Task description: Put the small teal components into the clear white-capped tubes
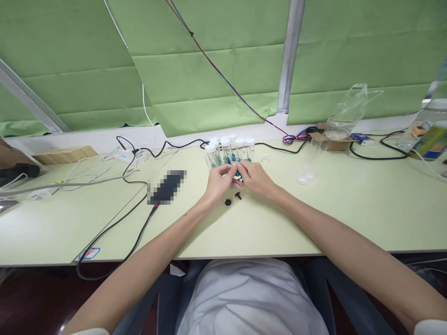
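Observation:
Close together over the table, my left hand (220,180) and my right hand (256,177) both pinch a small shiny blue piece (238,174). Fingers cover most of it, so its exact kind cannot be made out. Just beyond my fingers stand several clear vials (226,151) with white caps, with blue and green bits inside. Two small black pieces lie below my hands: a round disc-like one (228,202) and a pin-shaped one with a flat head (238,196). A loose white cap (265,158) rests to the right of the vials.
Clear empty vials (307,170) are at the right, near a cardboard box (331,142) with a plastic bag (344,121). A large clear jar (428,130) stands far right. To the left lie a dark blurred device (167,187), black cables (139,228) and a power strip (131,156).

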Available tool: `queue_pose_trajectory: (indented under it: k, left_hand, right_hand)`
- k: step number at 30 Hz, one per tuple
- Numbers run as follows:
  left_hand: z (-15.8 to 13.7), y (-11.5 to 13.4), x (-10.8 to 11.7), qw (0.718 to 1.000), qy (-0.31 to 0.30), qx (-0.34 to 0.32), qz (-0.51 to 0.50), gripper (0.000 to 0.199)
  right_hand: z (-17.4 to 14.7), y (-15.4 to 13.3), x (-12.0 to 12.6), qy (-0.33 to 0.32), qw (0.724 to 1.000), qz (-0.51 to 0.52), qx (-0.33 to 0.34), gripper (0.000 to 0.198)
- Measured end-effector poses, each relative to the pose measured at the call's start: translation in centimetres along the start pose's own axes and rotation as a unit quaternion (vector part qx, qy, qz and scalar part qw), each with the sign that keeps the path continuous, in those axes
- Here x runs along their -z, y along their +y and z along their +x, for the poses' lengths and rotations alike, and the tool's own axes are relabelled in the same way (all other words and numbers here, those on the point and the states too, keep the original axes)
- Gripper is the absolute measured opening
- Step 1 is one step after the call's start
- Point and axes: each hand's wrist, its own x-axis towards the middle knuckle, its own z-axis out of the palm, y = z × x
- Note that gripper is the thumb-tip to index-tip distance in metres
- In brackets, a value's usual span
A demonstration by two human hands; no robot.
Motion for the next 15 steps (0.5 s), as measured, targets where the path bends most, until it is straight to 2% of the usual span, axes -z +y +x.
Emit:
queue_pose_trajectory:
  k: [15]
  left_hand:
    - [-0.01,-0.20,0.05,1.000,-0.005,0.002,0.017,0.038]
  right_hand:
    - [0.04,0.12,0.03,-0.008,1.000,0.006,0.004,0.029]
